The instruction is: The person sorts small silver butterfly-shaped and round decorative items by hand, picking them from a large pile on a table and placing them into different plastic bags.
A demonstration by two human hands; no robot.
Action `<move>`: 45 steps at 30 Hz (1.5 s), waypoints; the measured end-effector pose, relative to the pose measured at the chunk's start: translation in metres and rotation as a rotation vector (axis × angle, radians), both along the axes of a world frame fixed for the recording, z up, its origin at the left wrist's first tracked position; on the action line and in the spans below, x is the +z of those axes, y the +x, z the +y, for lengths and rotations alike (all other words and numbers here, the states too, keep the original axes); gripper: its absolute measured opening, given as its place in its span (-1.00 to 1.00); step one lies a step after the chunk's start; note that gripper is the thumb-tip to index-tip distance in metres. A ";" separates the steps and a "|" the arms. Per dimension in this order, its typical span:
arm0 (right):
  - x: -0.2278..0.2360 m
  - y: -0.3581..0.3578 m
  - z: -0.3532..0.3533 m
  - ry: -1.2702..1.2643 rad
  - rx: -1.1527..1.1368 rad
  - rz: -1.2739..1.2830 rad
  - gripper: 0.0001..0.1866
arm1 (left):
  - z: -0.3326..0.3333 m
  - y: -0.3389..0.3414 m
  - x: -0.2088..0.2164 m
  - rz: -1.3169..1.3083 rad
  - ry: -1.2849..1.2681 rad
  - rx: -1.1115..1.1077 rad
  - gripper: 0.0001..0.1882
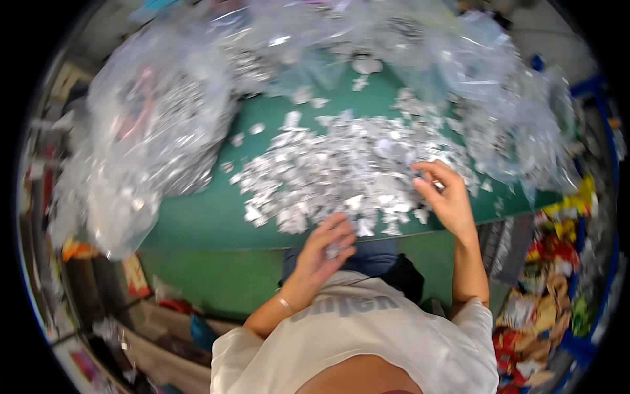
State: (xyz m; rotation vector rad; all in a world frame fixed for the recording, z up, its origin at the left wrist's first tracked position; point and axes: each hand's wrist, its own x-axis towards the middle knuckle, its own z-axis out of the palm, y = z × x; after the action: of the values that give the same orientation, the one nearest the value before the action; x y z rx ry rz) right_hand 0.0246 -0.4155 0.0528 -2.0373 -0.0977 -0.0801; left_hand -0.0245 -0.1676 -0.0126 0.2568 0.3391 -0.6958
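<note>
A wide heap of small flat silvery pieces [341,164], like bits of sheet metal or foil, covers the middle of the green table [184,223]. My left hand [328,246] is at the table's near edge, just below the heap. Its fingers curl round a few silvery pieces [333,250] lying in the palm. Over the right side of the heap, my right hand [446,197] has thumb and fingertips drawn toward each other. Whatever lies between those fingertips is too small and blurred to name.
Clear plastic bags of similar silvery pieces crowd the table: a large bag [177,125] at left, others at the back, and another bag [512,125] at right. Beyond the right edge, a blue-framed rack [594,98] stands near colourful wrappers [538,302]. Cardboard boxes [157,348] are at lower left.
</note>
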 end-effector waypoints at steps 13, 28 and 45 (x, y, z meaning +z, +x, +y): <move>-0.050 0.074 0.145 -0.498 0.164 -0.033 -0.76 | 0.026 -0.013 0.010 0.008 0.048 0.065 -0.77; -0.033 0.001 0.014 1.975 0.042 0.749 -0.83 | 0.029 -0.012 0.012 0.077 0.076 0.047 -0.54; 0.057 -0.050 -0.175 0.689 -0.914 -0.423 -0.74 | 0.011 -0.008 0.004 0.081 0.039 0.120 -0.48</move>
State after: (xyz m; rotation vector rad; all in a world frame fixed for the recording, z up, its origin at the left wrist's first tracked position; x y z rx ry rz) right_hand -0.0255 -0.5901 0.1096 -1.2097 0.5360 -0.9737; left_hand -0.0322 -0.1562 -0.0082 0.2430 0.4424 -0.5828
